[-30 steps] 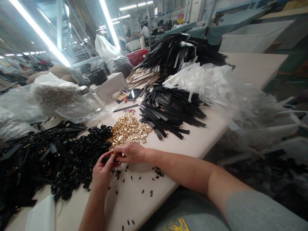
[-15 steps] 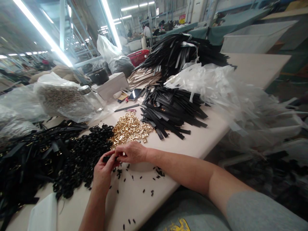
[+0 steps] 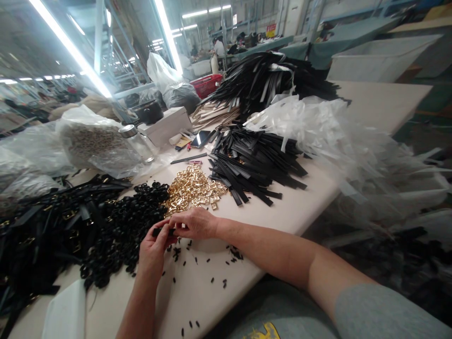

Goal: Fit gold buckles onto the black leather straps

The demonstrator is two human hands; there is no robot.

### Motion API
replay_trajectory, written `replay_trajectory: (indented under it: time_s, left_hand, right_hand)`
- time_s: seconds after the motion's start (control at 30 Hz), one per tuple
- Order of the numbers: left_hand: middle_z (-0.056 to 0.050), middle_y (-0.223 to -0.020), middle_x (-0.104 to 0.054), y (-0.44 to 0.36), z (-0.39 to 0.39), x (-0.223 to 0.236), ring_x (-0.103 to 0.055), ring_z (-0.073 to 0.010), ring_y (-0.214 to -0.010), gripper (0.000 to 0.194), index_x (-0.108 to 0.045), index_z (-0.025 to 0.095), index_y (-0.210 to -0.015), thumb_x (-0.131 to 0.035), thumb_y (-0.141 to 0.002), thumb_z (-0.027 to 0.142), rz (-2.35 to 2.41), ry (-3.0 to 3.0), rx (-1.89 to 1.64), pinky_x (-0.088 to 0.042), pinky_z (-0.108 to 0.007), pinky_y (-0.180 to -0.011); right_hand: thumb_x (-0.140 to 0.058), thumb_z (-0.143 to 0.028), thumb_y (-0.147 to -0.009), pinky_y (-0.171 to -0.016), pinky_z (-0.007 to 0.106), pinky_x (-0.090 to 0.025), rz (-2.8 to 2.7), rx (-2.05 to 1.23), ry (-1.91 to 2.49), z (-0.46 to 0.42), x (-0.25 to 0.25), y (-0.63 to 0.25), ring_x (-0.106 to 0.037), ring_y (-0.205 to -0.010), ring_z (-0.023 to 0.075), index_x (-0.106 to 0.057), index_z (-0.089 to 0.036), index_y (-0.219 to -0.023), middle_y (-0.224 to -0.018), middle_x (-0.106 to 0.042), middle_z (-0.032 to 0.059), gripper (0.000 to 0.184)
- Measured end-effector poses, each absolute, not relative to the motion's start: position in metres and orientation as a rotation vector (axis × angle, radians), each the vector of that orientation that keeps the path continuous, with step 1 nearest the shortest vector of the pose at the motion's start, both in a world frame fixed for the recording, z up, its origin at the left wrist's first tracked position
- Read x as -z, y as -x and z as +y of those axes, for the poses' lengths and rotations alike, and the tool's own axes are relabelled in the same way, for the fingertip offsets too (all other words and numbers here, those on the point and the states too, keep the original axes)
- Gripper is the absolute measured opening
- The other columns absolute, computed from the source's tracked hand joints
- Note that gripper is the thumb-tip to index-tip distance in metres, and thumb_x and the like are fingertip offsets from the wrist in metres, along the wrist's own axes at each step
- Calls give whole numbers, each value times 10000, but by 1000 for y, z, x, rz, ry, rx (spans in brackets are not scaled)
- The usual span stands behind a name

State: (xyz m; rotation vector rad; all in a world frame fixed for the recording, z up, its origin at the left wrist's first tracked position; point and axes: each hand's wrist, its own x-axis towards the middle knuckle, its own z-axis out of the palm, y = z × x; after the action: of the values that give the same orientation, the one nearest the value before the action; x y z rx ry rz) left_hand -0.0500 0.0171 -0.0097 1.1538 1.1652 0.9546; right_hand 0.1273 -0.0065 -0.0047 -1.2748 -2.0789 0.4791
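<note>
Between my two hands is a short black strap (image 3: 163, 232), level above the tabletop. My left hand (image 3: 154, 242) pinches it between thumb and fingers. My right hand (image 3: 195, 223) is closed at the strap's right end, its fingertips meeting those of the left; what exactly sits between them is hidden. Just beyond my hands lies a heap of gold buckles (image 3: 192, 188). To its left spreads a pile of small black loops (image 3: 123, 230). A stack of black straps (image 3: 254, 160) rests farther back on the right.
Small black bits (image 3: 212, 279) are scattered on the table (image 3: 190, 301) near me. Black straps with gold buckles (image 3: 45, 226) are heaped at far left. A glass jar (image 3: 136, 139), a phone (image 3: 201, 138) and a white box (image 3: 167, 125) stand behind. White plastic sheeting (image 3: 318, 117) bunches at right.
Both hands keep their hold on the strap in nearly the same place. The whole view has shifted slightly, with everything a little farther right and down.
</note>
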Motion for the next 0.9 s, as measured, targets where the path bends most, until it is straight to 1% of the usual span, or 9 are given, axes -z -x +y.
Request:
replay_trajectory:
  time_s: [0.13, 0.3, 0.53, 0.63, 0.7, 0.8, 0.9]
  left_hand:
    - [-29, -802, -715, 48, 16, 7, -646, -131, -601, 555, -695, 152, -959, -859, -575, 518, 1171, -1148, -971, -552, -225, -567]
    - [-37, -850, -708, 49, 17, 6, -648, -140, -654, 527, -701, 153, -940, -829, -612, 545, 1161, -1149, -968, -549, -218, -560]
    - [-40, -859, -706, 50, 18, 10, -640, -136, -644, 522, -715, 153, -953, -824, -622, 540, 1163, -1168, -946, -549, -230, -572]
    - [-42, -861, -711, 49, 17, 8, -643, -141, -641, 528, -712, 150, -952, -824, -618, 543, 1164, -1173, -957, -546, -234, -565]
    - [-50, -864, -721, 48, 17, 5, -653, -148, -641, 524, -703, 147, -958, -819, -630, 538, 1150, -1168, -965, -549, -242, -570]
    - [-59, -839, -734, 47, 16, 3, -674, -166, -653, 512, -684, 144, -966, -811, -651, 528, 1127, -1139, -987, -564, -265, -602]
    - [-57, -808, -739, 46, 16, 3, -700, -193, -699, 488, -671, 150, -973, -807, -667, 505, 1118, -1115, -1024, -578, -291, -640]
  right_hand:
    - [-581, -278, -895, -638, 222, -375, -2076, -462, 1256, -6, 6, -128, -616, -735, 107, -659, -208, -1093, -936, -730, 0, 224]
    - [-549, -272, -921, -649, 225, -376, -2140, -416, 1190, -4, 11, -129, -612, -774, 108, -657, -223, -1104, -978, -723, 0, 218]
    - [-595, -265, -889, -648, 213, -378, -2105, -434, 1160, -2, 14, -127, -608, -741, 100, -652, -198, -974, -917, -719, -11, 123]
    - [-597, -257, -883, -650, 214, -385, -2093, -467, 1192, -5, 10, -127, -616, -734, 100, -646, -196, -979, -915, -722, -9, 124]
    - [-609, -295, -880, -661, 222, -401, -2062, -512, 1250, -8, 5, -127, -631, -743, 111, -638, -192, -1033, -941, -726, 5, 187]
    - [-635, -384, -870, -700, 239, -439, -2029, -601, 1282, -11, 0, -127, -660, -809, 138, -600, -182, -1170, -1021, -723, 35, 363]
    - [-645, -425, -863, -738, 255, -459, -2032, -615, 1264, -13, -1, -127, -673, -876, 162, -528, -199, -1309, -1064, -716, 51, 513]
